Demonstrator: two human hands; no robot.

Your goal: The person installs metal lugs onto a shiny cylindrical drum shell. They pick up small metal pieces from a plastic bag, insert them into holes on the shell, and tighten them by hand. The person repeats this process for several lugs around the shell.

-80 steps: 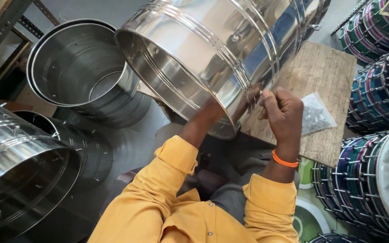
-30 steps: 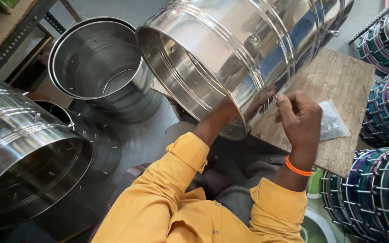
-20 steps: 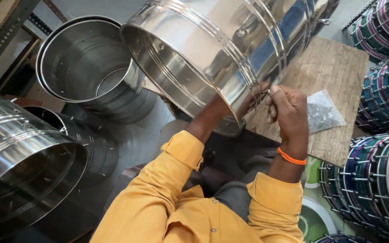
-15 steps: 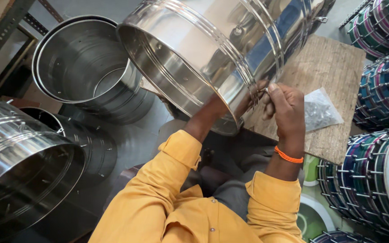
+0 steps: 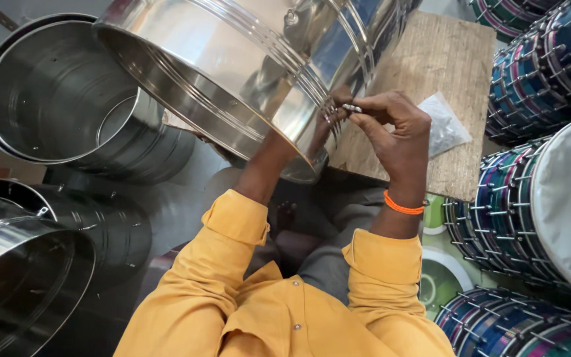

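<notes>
Pinching a small metal screw (image 5: 352,107) at the tilted steel drum shell (image 5: 246,73) upper centre, right hand (image 5: 398,135) fingers closed on it; left hand reaches inside the shell, hidden, grip untellable.

Four steel shells (image 5: 246,73), five finished drums (image 5: 550,59).

The steel drum shell (image 5: 246,73) is tilting a little more toward the near left, and the right hand (image 5: 394,135) is pressing its small screw (image 5: 351,107) closer against the shell's wall.
</notes>
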